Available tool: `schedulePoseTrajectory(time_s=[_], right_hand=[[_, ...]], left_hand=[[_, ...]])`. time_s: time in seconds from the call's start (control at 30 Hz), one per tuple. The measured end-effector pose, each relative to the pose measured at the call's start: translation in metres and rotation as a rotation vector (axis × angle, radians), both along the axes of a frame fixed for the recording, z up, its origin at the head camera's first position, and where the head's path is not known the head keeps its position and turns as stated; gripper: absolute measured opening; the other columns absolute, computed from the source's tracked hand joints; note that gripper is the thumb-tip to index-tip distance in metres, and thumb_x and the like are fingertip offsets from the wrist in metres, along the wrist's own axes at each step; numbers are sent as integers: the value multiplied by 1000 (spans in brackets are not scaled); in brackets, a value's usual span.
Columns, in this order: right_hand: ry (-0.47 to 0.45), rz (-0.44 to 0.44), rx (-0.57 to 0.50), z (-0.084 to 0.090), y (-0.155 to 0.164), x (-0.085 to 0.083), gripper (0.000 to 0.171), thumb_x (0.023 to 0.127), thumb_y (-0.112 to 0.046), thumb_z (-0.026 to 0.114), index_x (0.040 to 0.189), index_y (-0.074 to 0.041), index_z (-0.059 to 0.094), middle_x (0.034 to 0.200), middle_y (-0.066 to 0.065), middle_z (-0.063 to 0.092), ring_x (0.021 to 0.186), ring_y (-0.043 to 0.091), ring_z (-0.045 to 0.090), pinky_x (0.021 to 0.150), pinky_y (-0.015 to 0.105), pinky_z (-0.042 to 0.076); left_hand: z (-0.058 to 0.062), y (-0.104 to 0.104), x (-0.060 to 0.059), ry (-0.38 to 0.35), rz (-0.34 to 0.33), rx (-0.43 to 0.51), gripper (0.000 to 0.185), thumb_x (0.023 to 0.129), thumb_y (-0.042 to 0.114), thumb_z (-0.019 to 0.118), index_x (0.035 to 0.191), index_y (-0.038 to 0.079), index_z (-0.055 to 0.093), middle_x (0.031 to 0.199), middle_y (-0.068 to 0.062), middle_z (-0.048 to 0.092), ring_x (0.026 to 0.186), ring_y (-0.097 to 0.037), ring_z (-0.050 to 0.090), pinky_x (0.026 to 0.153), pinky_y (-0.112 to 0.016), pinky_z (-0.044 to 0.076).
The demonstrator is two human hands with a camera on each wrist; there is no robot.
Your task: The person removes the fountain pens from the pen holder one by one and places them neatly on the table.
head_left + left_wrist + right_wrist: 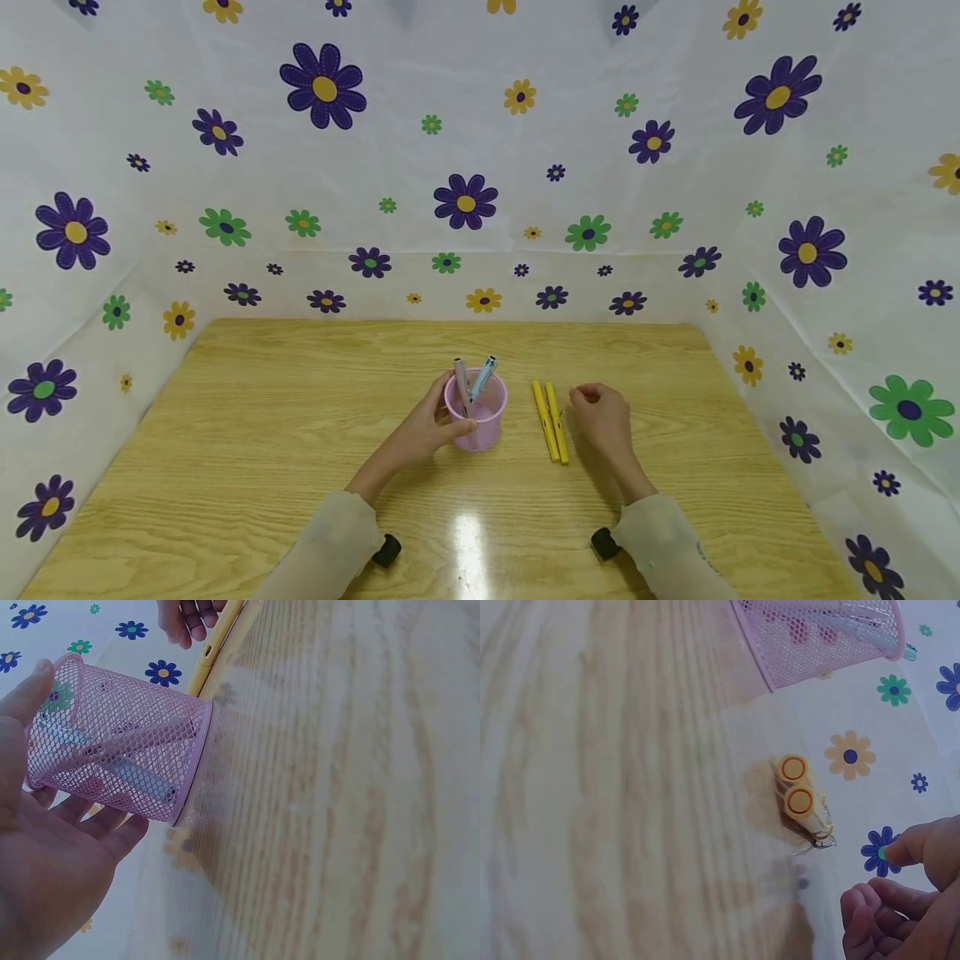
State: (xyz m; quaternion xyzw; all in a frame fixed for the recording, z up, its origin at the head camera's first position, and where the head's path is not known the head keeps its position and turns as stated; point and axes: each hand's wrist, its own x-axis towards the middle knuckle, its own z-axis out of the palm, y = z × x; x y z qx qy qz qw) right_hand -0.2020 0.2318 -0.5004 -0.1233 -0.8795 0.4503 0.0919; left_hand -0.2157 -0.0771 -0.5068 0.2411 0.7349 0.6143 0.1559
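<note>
Pink wire mesh makes up the pen cup point(476, 419) standing upright near the middle of the wooden bench point(262, 433), and the left hand point(420, 433) wraps around its near side, thumb and fingers curled against the mesh in a steadying grip. Two pens already stand inside, a grey pen point(461, 379) and a light blue pen point(482, 377), both leaning with their tops above the rim. Just to the right of the cup, apart from it, two yellow pens point(551, 421) lie side by side on the bench, touching each other along their length; the right wrist view shows their round orange-ringed ends and a wire clip. The right hand point(603, 421) rests just beside them with its fingers loosely curled and holding nothing, not touching either pen as far as can be told. Judged from this, the loading of the cup looks about half done: two pens in, two yellow ones left on the bench. No brand, label or writing can be read on the pens or the cup. A white cloth with printed flowers point(465, 200) surrounds the bench.
</note>
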Motion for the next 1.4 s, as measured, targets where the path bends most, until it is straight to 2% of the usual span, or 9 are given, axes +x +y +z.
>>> schedulePoseTrajectory(time_s=[0.27, 0.53, 0.67, 0.8, 0.93, 1.03, 1.4], right_hand=[[37, 10, -35, 8, 6, 1, 31, 103, -20, 62, 119, 5, 71, 105, 22, 70, 80, 31, 69, 60, 25, 52], [65, -2, 2, 12, 11, 0, 32, 102, -22, 62, 119, 3, 73, 106, 21, 72, 89, 32, 68, 68, 29, 52], [74, 2, -3, 16, 10, 0, 33, 102, -22, 62, 121, 3, 73, 106, 21, 71, 90, 32, 67, 67, 29, 52], [99, 11, -22, 21, 9, 0, 32, 102, -22, 62, 121, 3, 73, 104, 20, 71, 86, 31, 67, 63, 26, 52], [114, 9, -54, 24, 6, 1, 32, 102, -23, 63, 120, 3, 73, 103, 21, 72, 88, 37, 71, 61, 21, 53], [116, 8, -76, 27, 4, 1, 33, 102, -23, 63, 121, 3, 72, 104, 21, 72, 90, 41, 72, 61, 19, 54], [139, 26, -129, 35, -6, -1, 32, 102, -22, 65, 121, 3, 72, 108, 21, 72, 94, 41, 70, 66, 17, 55]], left_hand=[[-1, 0, -1, 2, -1, 4, 88, 101, 23, 70, 166, 22, 12, 166, -12, 26, 151, -34, 31, 121, -50, 30], [-2, 0, 0, -7, 0, 9, 88, 100, 25, 71, 166, 25, 13, 166, -9, 26, 151, -32, 31, 121, -49, 31], [-2, 0, 0, -10, -3, 14, 88, 101, 24, 71, 166, 27, 11, 167, -8, 24, 151, -32, 30, 121, -49, 30], [-3, 0, 0, -5, 0, 12, 88, 100, 25, 71, 166, 27, 12, 167, -8, 24, 151, -32, 30, 121, -50, 30], [-4, -1, 0, -5, 4, 6, 89, 100, 27, 72, 166, 26, 12, 167, -7, 24, 151, -33, 29, 121, -50, 29], [-4, -1, 0, -5, 8, -1, 90, 99, 28, 72, 166, 26, 12, 167, -7, 25, 151, -33, 30, 121, -51, 30], [-5, -1, -1, -4, 8, -1, 89, 99, 28, 72, 166, 25, 13, 166, -9, 27, 150, -33, 32, 121, -50, 30]])
